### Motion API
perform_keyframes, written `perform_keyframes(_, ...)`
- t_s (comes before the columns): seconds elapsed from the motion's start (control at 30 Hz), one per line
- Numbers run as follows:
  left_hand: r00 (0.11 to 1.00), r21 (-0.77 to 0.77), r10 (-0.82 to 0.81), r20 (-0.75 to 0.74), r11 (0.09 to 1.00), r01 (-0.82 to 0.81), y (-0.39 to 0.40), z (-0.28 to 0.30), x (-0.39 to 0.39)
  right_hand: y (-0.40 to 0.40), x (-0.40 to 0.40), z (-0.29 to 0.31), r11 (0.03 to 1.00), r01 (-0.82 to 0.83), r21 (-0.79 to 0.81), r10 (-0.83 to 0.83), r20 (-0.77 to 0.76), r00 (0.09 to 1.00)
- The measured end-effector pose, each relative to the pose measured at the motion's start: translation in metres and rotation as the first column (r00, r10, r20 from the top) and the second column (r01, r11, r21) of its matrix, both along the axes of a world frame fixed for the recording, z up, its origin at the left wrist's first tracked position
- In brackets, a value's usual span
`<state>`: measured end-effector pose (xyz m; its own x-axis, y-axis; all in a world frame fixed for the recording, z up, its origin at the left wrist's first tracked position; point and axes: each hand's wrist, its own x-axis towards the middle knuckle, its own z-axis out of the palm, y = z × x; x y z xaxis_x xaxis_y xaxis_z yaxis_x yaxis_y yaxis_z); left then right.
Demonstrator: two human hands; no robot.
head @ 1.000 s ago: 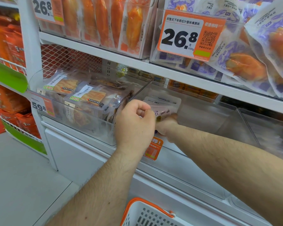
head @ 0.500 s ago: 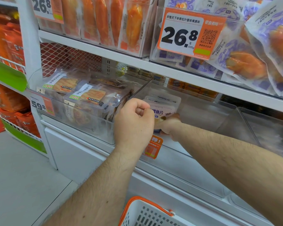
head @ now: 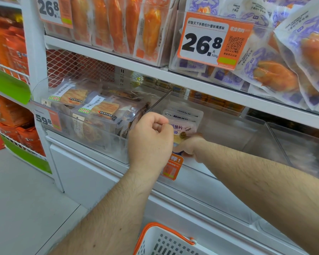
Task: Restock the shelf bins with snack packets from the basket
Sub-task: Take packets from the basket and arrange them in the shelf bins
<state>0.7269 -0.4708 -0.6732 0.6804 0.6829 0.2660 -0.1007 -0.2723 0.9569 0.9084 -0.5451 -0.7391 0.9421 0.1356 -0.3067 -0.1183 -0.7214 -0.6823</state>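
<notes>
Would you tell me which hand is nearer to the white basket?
Left. The left hand is above the basket, at the bin front; the right hand reaches farther right, into the bin.

Clear glossy plastic bins (head: 228, 129); shiny film snack packets (head: 182, 124); matt white plastic basket (head: 166, 243)

Single head-worn view, close and angled downward onto the shelf bins (head: 219, 129), basket (head: 155, 242) at bottom edge.

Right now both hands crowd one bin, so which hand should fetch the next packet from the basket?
Left. The left hand seems empty; the right hand holds the fish-slice packets.
</notes>
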Motion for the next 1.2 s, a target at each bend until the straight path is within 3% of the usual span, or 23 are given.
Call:
perform_keyframes(0.37,1.000,0.021,-0.008,0.013,1.000,0.007,-0.001,0.001,0.001,-0.014,-0.008,0.009,0.999,0.002,0.052,0.005,-0.139,0.990)
perform_keyframes(0.57,0.997,0.169,-0.072,0.007,0.983,0.070,-0.007,0.000,-0.005,-0.032,-0.034,0.028,0.995,0.012,0.099,0.003,-0.157,0.988)
perform_keyframes(0.67,0.977,0.246,-0.188,-0.104,0.946,0.209,-0.014,-0.001,-0.012,-0.045,-0.048,0.042,0.992,0.043,0.122,-0.030,-0.108,0.994)
perform_keyframes(0.8,0.875,0.256,-0.376,-0.304,0.853,0.455,-0.028,-0.008,-0.020,-0.064,-0.069,0.061,0.976,0.106,0.192,-0.107,-0.005,0.994)
perform_keyframes(0.97,0.726,0.303,-0.472,-0.501,0.690,0.658,-0.044,-0.018,-0.026,-0.087,-0.106,0.076,0.947,0.156,0.281,-0.222,0.219,0.950)
perform_keyframes(1.07,0.637,0.316,-0.493,-0.592,0.584,0.747,-0.054,-0.027,-0.029,-0.099,-0.134,0.080,0.939,0.097,0.331,-0.234,0.405,0.884)
perform_keyframes(1.2,0.438,0.266,-0.475,-0.763,0.388,0.883,-0.068,-0.045,-0.033,-0.112,-0.178,0.071,0.935,-0.016,0.354,-0.182,0.519,0.835)
